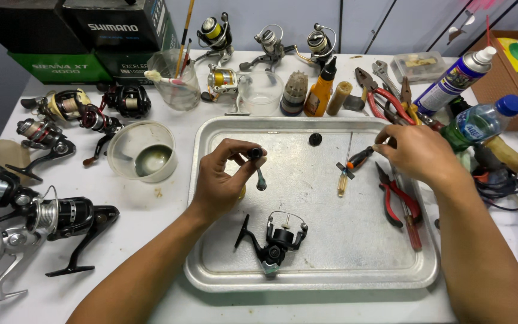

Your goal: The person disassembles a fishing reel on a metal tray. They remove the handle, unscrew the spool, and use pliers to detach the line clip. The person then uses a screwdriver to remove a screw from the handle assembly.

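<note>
Metal tray [391, 264]: left hand [220, 180] pinches reel handle [258, 165] hanging downward; right hand [418, 153] grips screwdriver [358, 159]

- A white counter [151, 252] fills the view, evenly and brightly lit.
- Behind it stands a pale blue-grey wall [259, 12], crossed by dark vertical lines at the right.
- Dark and green cardboard boxes [73, 30] are stacked at the back left.

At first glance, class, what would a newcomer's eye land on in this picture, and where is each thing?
The metal tray in the middle draws the eye, with a stripped black fishing reel lying near its front edge. Above it, the left hand pinches a small dark handle part, while the right hand touches a screwdriver at the tray's right side. More reels crowd the table's left side.
</note>
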